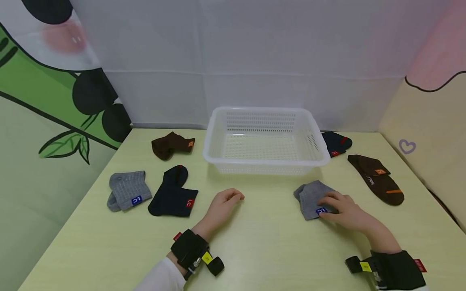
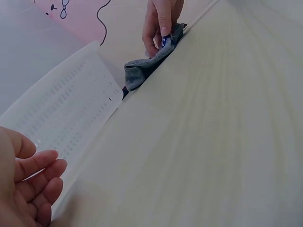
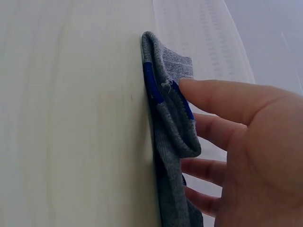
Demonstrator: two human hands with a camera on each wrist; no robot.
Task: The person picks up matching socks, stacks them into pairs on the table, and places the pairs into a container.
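My right hand is on a grey sock with a blue label, to the right of centre on the table. In the right wrist view the thumb meets the sock's cuff at the blue label, and the other fingers lie on the sock's far side. Part of the sock is hidden by the hand. My left hand rests over the middle of the table, fingers loosely curled and holding nothing. Just left of it lies a black sock with a red label.
A white plastic basket stands at the back. On the left are another grey sock and a brown sock. To the right lie a dark sock, partly behind the basket, and a brown sock.
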